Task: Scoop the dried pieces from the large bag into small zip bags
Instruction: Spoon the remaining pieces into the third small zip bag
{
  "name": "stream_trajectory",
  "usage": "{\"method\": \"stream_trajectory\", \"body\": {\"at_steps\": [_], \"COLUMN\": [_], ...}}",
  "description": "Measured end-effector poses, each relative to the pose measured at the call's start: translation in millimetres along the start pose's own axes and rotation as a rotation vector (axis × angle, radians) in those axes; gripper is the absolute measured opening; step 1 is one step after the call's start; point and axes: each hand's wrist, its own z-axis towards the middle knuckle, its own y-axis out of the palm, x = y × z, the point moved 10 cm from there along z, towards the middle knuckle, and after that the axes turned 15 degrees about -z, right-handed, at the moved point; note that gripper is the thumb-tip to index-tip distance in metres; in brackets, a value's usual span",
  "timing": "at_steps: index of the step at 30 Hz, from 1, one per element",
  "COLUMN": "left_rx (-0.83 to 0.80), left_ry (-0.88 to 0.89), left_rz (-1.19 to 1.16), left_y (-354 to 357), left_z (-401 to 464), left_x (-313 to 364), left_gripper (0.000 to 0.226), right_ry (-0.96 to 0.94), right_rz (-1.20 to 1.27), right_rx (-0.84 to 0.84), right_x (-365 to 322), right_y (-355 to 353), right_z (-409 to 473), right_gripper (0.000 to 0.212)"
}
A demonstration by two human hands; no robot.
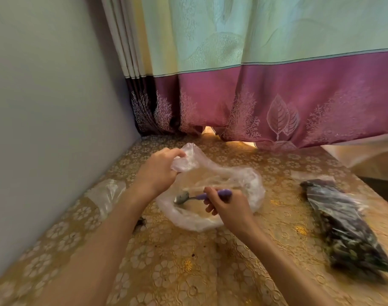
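A large clear plastic bag (252, 184) lies crumpled in the middle of the table and looks nearly empty. My left hand (160, 171) grips its bunched upper edge and lifts it. My right hand (227, 205) holds a spoon (182, 197) by its purple handle, the metal bowl pointing left inside the bag's mouth. A zip bag (343, 226) filled with dark dried pieces lies flat at the right side of the table. Another clear small bag (107, 195) lies at the left, near the wall.
The table (188, 272) carries a gold flower-patterned cloth with a few dark crumbs (141, 223) under my left forearm. A grey wall (45, 107) bounds the left side, and a green and pink curtain (276, 96) hangs behind the table.
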Motion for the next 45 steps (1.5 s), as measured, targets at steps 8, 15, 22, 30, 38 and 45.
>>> {"method": "stream_trajectory", "body": {"at_steps": [8, 15, 22, 30, 38, 45], "left_rx": [0.006, -0.048, 0.089, 0.165, -0.114, -0.258], "left_ry": [-0.043, -0.045, -0.040, 0.046, -0.086, 0.061], "left_rz": [-0.100, -0.139, -0.154, -0.033, 0.251, 0.377], "left_y": [-1.9, -2.4, -20.5, -27.1, -1.8, 46.7], "left_z": [0.7, -1.4, -1.0, -8.8, -22.3, -28.5], "left_x": [-6.0, -6.1, -14.1, -8.2, -33.2, -1.8], "left_gripper": [0.038, 0.037, 0.025, 0.014, 0.084, 0.054], "right_ry": [-0.024, -0.183, -0.367, -0.280, 0.032, 0.376], "right_rz": [-0.092, -0.292, -0.487, -0.314, 0.144, -0.204], "right_rx": [0.099, 0.138, 0.014, 0.153, 0.533, 0.368], "right_x": [-1.4, -18.9, -31.7, -28.1, -7.1, 26.7], "right_y": [-14.0, -25.2, -11.1, -42.0, -138.6, -151.6], "right_z": [3.2, 0.8, -4.0, -1.5, 31.1, 85.3], "right_gripper": [0.023, 0.014, 0.024, 0.016, 0.048, 0.045]}}
